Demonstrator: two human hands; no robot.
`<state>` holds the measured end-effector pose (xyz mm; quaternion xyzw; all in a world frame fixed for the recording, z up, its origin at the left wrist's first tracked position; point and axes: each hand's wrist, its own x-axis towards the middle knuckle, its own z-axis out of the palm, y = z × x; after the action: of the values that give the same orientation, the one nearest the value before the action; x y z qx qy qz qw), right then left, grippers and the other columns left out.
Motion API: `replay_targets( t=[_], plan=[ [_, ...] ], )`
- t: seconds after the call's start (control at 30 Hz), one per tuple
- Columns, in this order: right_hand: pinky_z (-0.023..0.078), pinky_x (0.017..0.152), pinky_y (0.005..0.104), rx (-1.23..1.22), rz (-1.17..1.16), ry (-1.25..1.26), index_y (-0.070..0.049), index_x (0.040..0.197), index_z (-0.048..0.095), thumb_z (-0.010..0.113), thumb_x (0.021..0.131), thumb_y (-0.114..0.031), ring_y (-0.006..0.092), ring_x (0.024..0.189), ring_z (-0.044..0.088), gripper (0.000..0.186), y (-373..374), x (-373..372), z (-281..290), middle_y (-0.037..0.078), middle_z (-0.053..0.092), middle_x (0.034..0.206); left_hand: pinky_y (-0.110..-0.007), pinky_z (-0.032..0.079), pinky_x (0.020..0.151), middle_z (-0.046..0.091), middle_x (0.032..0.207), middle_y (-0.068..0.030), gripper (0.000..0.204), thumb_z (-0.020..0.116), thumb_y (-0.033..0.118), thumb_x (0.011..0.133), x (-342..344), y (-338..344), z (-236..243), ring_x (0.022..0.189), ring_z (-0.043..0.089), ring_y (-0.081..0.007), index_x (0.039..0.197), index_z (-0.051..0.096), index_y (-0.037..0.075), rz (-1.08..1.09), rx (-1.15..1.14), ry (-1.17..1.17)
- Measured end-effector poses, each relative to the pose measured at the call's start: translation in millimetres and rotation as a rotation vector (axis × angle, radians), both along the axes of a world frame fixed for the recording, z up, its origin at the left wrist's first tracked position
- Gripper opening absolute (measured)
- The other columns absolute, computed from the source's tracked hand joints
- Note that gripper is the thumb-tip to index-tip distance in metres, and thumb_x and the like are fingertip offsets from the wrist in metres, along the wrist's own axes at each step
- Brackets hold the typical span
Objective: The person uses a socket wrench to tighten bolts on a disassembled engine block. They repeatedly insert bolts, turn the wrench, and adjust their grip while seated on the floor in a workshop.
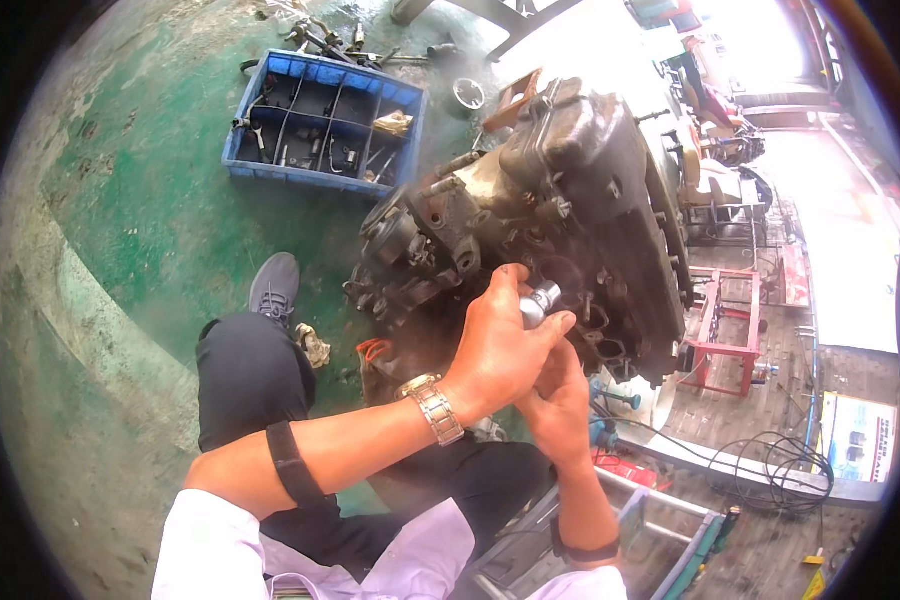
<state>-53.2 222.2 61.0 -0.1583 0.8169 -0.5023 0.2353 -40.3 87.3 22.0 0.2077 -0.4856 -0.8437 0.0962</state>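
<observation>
My left hand (495, 355), a metal watch on its wrist, is closed round a chrome socket tool (538, 305) against the dark, grimy engine (595, 185), near some round openings low on its face. My right hand (557, 405) is just behind and below the left, fingers curled; what they grip is hidden by the left hand.
A blue compartment crate (240, 145) with tools lies at the upper left, more metal tools (320, 35) beyond. A grey shoe (275, 285) and a rag (312, 345) are left of the engine. At right stand a red frame (748, 340), coiled cables (800, 470) and a metal cart (690, 540).
</observation>
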Motion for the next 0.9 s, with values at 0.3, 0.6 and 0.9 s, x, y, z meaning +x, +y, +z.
replay_targets(
  t=[0.3, 0.6, 0.9],
  plan=[
    [0.049, 0.096, 0.0299, -0.210, -0.067, 0.021, 0.000, 0.133, 0.050, 0.062, 0.094, 0.006, 0.0139, 0.108, 0.059, 0.041, -1.5, 2.6, -26.9, 0.006, 0.060, 0.121, -0.031, 0.056, 0.080, 0.065, 0.107, -0.0118, 0.050, 0.078, 0.007, 0.087, 3.6, 3.0, 5.8, 0.095, 0.065, -0.0136, 0.126, 0.050, -0.004, -0.065, -0.047, 0.012],
    [0.043, 0.060, 0.0194, -0.263, -0.340, -0.074, 0.001, 0.130, 0.055, 0.065, 0.099, -0.005, 0.0049, 0.075, 0.057, 0.034, 14.9, 3.8, -10.3, 0.002, 0.067, 0.100, -0.031, 0.054, 0.092, 0.063, 0.122, -0.0127, 0.064, 0.078, -0.002, 0.083, 1.1, -0.2, -1.2, 0.109, 0.063, -0.0169, 0.137, 0.044, -0.007, -0.232, 0.302, 0.172],
    [0.040, 0.055, 0.0196, -0.297, -0.414, -0.007, 0.000, 0.123, 0.058, 0.068, 0.098, -0.010, 0.0055, 0.066, 0.053, 0.029, 48.3, 8.0, -2.8, 0.003, 0.066, 0.087, -0.032, 0.056, 0.088, 0.067, 0.118, -0.0128, 0.054, 0.074, -0.002, 0.085, 0.1, -3.9, -13.6, 0.105, 0.068, -0.0198, 0.133, 0.048, -0.005, -0.463, 0.395, 0.196]
  ],
)
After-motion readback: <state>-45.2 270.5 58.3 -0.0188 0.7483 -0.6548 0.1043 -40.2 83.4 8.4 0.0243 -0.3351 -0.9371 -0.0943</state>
